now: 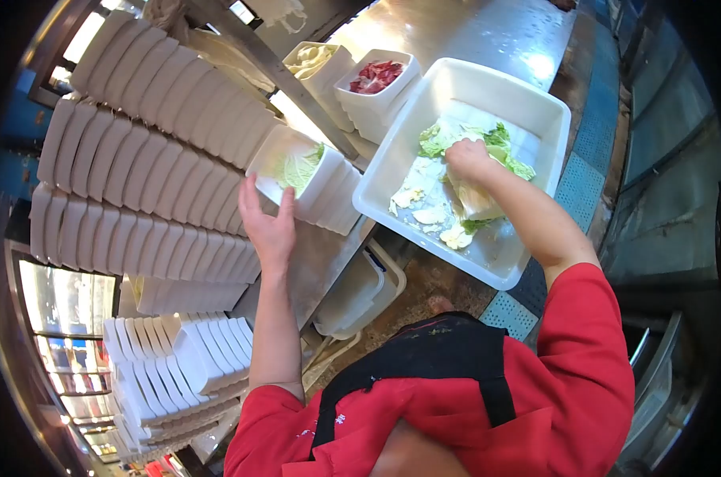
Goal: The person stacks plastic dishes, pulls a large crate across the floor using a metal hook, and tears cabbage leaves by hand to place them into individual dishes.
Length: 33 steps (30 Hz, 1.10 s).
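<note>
My right hand (470,161) reaches into a large white plastic tub (461,78), its fingers curled around napa cabbage leaves (476,200). Loose cabbage pieces (408,196) lie scattered on the tub's bottom. Fingers spread, my left hand (267,225) is at the near rim of a white square container (327,176), the top one of a stack. A green and pale cabbage leaf (301,169) lies inside that container.
Long nested rows of white containers (130,155) fill the left side, with more stacks (170,362) below. Behind the tub stand containers of red meat slices (376,76) and pale yellow pieces (308,60). A steel counter (456,32) runs beyond; a pale bin (352,294) sits underneath.
</note>
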{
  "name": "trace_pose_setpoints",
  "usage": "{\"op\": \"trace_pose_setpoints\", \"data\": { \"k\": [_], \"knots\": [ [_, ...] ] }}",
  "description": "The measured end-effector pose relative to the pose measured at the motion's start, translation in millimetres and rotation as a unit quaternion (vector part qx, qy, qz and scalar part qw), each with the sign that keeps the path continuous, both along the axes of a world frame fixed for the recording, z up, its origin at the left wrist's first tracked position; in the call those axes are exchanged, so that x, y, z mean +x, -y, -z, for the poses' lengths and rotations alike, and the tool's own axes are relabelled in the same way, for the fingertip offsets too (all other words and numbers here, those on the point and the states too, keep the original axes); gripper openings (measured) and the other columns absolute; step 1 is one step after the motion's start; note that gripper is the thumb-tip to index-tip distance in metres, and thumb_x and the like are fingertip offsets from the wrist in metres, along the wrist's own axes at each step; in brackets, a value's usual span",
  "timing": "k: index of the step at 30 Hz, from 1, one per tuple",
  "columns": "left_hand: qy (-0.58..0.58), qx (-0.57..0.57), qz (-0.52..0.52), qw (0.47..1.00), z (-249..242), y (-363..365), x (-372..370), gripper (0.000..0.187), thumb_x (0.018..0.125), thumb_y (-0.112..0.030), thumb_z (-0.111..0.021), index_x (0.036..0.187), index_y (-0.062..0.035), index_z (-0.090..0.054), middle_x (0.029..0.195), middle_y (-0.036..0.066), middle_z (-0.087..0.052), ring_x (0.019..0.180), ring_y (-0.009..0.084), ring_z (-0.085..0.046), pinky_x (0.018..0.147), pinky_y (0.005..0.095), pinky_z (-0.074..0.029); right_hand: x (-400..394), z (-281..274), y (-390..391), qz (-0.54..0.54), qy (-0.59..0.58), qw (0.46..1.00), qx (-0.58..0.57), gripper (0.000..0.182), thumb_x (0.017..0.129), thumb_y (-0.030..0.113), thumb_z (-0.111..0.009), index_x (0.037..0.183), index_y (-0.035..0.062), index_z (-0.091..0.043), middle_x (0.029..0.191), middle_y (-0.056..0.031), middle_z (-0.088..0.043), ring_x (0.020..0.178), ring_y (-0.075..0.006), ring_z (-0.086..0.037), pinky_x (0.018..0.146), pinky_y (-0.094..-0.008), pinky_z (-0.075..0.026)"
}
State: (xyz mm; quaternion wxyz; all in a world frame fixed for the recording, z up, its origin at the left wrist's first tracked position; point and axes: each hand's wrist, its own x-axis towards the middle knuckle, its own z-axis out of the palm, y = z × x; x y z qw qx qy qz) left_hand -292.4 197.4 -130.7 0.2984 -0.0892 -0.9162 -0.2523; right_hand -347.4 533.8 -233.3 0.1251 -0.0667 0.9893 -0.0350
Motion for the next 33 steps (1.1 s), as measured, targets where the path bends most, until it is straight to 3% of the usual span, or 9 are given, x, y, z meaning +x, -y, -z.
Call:
{"op": "trace_pose_setpoints", "data": {
  "k": [4, 10, 12, 15, 20, 23, 27, 30, 33],
  "knots": [
    [0.063, 0.252, -0.071, 0.963, 27.4, 18.5, 1.6, 0.057, 0.086, -0.026, -0.062, 0.13, 0.0006, -0.038, 0.124, 0.019, -0.043, 0.113, 0.0262, -0.045, 0.09, 0.0352, -0.043, -2.9, -24.5, -25.0, -0.036, -0.085, 0.996, 0.003, 0.014, 0.075, 0.007, -0.059, 0.086, 0.0083, -0.067, 0.091, -0.0109, -0.065, 0.096, -0.0263, -0.059, 0.078, -0.0415, -0.047],
    [0.091, 0.39, 0.071, 0.913, -4.9, -20.1, 43.1, 0.025, 0.09, -0.019, -0.055, 0.103, 0.0017, -0.06, 0.086, 0.008, -0.062, 0.083, 0.0144, -0.058, 0.075, 0.0278, -0.047, 29.1, -128.3, -28.1, -0.001, -0.244, 0.876, -0.415, 0.01, 0.077, 0.01, -0.064, 0.083, 0.0032, -0.068, 0.081, -0.0123, -0.065, 0.074, -0.0215, -0.061, 0.066, -0.0297, -0.048],
    [0.297, 0.48, 0.216, 0.797, -15.4, -40.6, 64.9, 0.039, 0.094, -0.032, -0.047, 0.103, 0.0042, -0.059, 0.085, 0.012, -0.063, 0.079, 0.0188, -0.061, 0.072, 0.0309, -0.049, 45.3, -147.7, 1.6, -0.09, -0.316, 0.809, -0.487, 0.013, 0.078, 0.01, -0.066, 0.088, 0.0023, -0.067, 0.08, -0.0121, -0.065, 0.069, -0.0196, -0.061, 0.063, -0.0283, -0.047],
    [0.547, 0.685, 0.374, 0.302, -22.1, -53.5, 79.6, 0.083, 0.085, -0.067, -0.03, 0.119, 0.0067, -0.048, 0.109, 0.027, -0.057, 0.099, 0.0352, -0.059, 0.087, 0.0421, -0.048, 84.5, -159.7, 64.3, -0.196, -0.463, 0.765, -0.403, 0.015, 0.073, 0.003, -0.066, 0.087, 0.005, -0.067, 0.084, -0.0119, -0.065, 0.072, -0.0253, -0.062, 0.062, -0.031, -0.051],
    [0.365, 0.833, 0.375, 0.18, -14.0, 1.1, 105.7, 0.062, 0.09, -0.047, -0.044, 0.131, -0.0012, -0.037, 0.125, 0.018, -0.05, 0.11, 0.029, -0.053, 0.095, 0.0439, -0.042, 127.8, -160.3, 144.3, -0.465, -0.46, 0.652, -0.383, 0.031, 0.061, 0.005, -0.068, 0.092, 0.0061, -0.065, 0.094, -0.0102, -0.061, 0.084, -0.0282, -0.059, 0.07, -0.0386, -0.049],
    [0.224, 0.788, 0.295, 0.491, -30.1, 52.6, 136.4, 0.055, 0.085, -0.014, -0.058, 0.133, -0.0027, -0.034, 0.117, 0.013, -0.055, 0.108, 0.0253, -0.055, 0.092, 0.0377, -0.045, 135.2, -163.1, 179.2, -0.499, -0.247, 0.688, -0.466, 0.063, 0.065, 0.018, -0.073, 0.123, 0.008, -0.051, 0.126, -0.014, -0.045, 0.117, -0.0292, -0.043, 0.094, -0.0425, -0.038],
    [0.111, 0.756, 0.235, 0.601, -36.8, 91.7, 174.2, 0.065, 0.077, 0.002, -0.062, 0.134, -0.0017, -0.031, 0.115, 0.011, -0.056, 0.106, 0.0225, -0.055, 0.09, 0.0334, -0.046, 138.3, -148.2, 260.5, -0.229, 0.236, 0.561, -0.76, 0.088, 0.07, 0.013, -0.072, 0.14, 0.0026, -0.021, 0.136, -0.0122, -0.035, 0.123, -0.0214, -0.038, 0.099, -0.0379, -0.035],
    [0.031, 0.667, 0.152, 0.729, -37.9, 119.1, 202.1, 0.072, 0.073, 0.008, -0.064, 0.135, -0.0024, -0.029, 0.117, 0.01, -0.054, 0.106, 0.0188, -0.054, 0.09, 0.0311, -0.045, 149.0, -151.1, 320.4, -0.255, 0.296, 0.549, -0.739, 0.081, 0.071, 0.008, -0.073, 0.137, 0.0009, -0.027, 0.126, -0.0114, -0.045, 0.114, -0.017, -0.046, 0.095, -0.0319, -0.039],
    [-0.053, 0.7, 0.128, 0.7, -35.8, 151.8, 226.9, 0.07, 0.072, 0.008, -0.064, 0.133, -0.0029, -0.031, 0.116, 0.011, -0.054, 0.106, 0.0175, -0.054, 0.09, 0.03, -0.045, 165.8, -155.8, 362.8, -0.296, 0.245, 0.617, -0.687, 0.071, 0.069, 0.004, -0.075, 0.129, -0.0015, -0.037, 0.116, -0.0072, -0.054, 0.105, -0.0156, -0.053, 0.092, -0.0298, -0.042]
  ]
}}
